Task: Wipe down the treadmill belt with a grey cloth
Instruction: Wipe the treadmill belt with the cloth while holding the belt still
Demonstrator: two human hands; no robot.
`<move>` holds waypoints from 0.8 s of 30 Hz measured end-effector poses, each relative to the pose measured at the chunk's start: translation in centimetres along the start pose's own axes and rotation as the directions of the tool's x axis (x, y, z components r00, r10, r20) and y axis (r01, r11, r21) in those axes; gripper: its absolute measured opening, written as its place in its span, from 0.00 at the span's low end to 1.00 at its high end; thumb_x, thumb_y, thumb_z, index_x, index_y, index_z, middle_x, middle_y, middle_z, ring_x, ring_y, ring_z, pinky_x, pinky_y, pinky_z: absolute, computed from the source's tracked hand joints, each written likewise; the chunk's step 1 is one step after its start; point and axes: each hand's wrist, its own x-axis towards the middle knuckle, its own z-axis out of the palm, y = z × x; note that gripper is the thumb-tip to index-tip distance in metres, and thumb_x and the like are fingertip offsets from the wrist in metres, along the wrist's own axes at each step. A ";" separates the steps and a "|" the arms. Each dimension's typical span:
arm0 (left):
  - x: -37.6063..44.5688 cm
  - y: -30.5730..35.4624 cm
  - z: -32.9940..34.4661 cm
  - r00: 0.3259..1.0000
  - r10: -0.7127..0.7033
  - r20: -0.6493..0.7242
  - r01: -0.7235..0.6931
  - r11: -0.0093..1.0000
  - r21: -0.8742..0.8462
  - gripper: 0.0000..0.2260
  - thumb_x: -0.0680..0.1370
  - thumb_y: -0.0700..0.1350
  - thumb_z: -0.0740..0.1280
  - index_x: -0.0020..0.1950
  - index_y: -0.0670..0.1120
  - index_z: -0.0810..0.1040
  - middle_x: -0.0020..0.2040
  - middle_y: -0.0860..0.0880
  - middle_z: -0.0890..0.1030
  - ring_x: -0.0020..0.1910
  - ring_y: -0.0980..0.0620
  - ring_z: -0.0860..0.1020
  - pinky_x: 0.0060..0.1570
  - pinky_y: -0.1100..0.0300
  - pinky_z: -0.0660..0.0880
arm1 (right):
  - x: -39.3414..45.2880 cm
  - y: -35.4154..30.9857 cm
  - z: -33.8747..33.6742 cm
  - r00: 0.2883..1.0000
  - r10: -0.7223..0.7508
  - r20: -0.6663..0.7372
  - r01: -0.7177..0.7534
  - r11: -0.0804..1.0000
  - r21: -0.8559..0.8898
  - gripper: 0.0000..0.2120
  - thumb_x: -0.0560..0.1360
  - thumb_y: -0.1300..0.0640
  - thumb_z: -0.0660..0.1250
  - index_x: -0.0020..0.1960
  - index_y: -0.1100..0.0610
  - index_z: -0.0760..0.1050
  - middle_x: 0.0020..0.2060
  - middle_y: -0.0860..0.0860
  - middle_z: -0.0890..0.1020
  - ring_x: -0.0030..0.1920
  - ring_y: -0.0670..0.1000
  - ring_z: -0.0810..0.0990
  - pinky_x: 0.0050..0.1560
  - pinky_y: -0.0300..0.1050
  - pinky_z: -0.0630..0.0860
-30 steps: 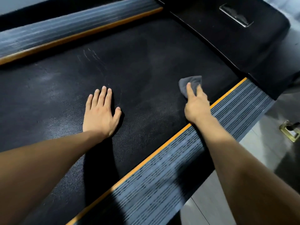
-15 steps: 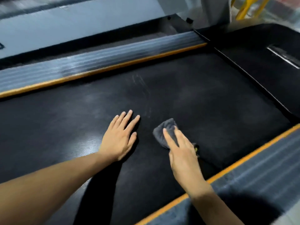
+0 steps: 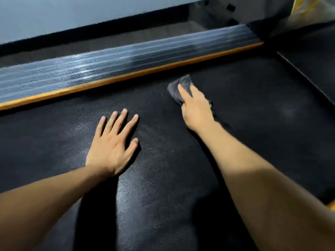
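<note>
cloth now near far rail, swept across belt | right hand presses cloth, fingers straight | left hand flat, released, bracing | wiping mid-way, judged

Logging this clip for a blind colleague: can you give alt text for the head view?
The right hand presses a grey cloth on the black treadmill belt near its far orange-edged side rail. The left hand rests flat on the belt, fingers spread.
</note>
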 end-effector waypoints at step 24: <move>0.2 0.4 -0.1 0.999 -0.021 -0.040 0.019 0.999 -0.051 0.34 0.80 0.61 0.49 0.84 0.47 0.52 0.84 0.47 0.50 0.83 0.48 0.48 0.80 0.44 0.46 | -0.8 -6.2 2.5 0.980 -0.034 -0.196 0.041 0.999 0.035 0.30 0.68 0.60 0.63 0.70 0.55 0.74 0.64 0.66 0.74 0.57 0.68 0.76 0.58 0.58 0.73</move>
